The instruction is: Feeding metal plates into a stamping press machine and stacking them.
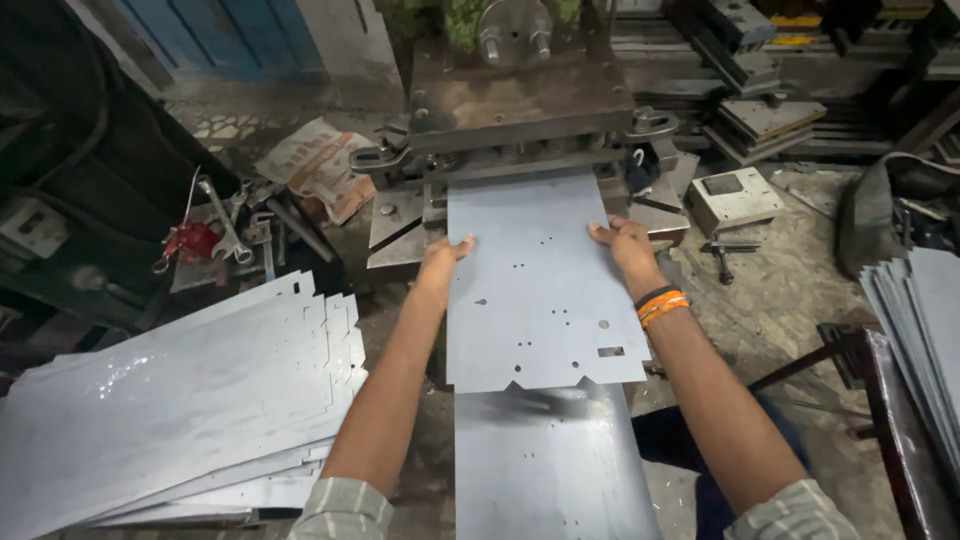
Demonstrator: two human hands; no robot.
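Under the press (520, 110), the far edge of the metal sheet (540, 290) is pushed. It is gripped at its side edges by the left hand (443, 255) and right hand (622, 243). Fingers could be pinched there, or cut by sharp edges.
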